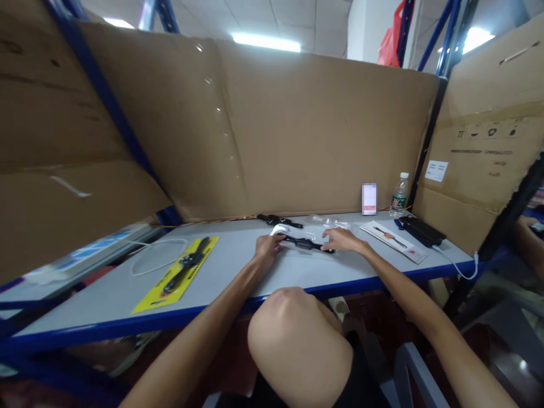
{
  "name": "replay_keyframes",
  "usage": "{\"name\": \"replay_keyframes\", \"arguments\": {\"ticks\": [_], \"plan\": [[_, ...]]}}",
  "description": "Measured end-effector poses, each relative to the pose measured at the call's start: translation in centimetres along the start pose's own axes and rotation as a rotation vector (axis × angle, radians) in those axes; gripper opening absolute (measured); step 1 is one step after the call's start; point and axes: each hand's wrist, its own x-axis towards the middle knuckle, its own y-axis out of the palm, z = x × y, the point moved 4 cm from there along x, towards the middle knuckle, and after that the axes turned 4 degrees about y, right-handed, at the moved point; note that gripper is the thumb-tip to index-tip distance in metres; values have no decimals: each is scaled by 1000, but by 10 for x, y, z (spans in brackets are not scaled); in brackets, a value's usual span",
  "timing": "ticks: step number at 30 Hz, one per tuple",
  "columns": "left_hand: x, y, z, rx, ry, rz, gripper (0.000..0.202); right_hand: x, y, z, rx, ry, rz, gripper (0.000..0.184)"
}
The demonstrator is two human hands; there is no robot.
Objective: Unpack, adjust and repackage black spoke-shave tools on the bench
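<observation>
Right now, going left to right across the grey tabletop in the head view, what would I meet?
Yellow rectangular card, bare left hand, long black device, bare right hand, upright phone with lit white screen, green-labelled clear plastic bottle, black oblong case.

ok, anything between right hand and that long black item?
No obstacle visible: right hand is at the right end of the long black item. Clear plastic lies close; can't tell if any covers it.

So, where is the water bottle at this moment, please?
In the head view, the bottle stands on the table at its far right, just right of the lit phone.
</observation>
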Motion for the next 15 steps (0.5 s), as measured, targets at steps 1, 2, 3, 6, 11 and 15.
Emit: {"name": "replay_keyframes", "arguments": {"ticks": [1, 2, 3, 6, 11, 15], "plan": [[1, -1, 0, -21, -4, -42, 19, -8, -4, -2, -20, -23, -53, 46], [2, -2, -1, -39, -1, -66, 18, -17, -9, -7, -16, -31, -93, 47], [3, -2, -2, -55, 9, -78, 18, -29, -15, -17, 5, -19, -126, 46], [4, -3, -6, -112, 56, -125, 18, -71, -38, -66, -6, 154, -243, 41], [5, -6, -7, -173, 76, -332, 17, -134, -54, -150, -337, 528, -255, 42], [7, -7, -9, -66, 213, -363, 16, -152, -45, -182, -276, 579, -233, 48]]}}
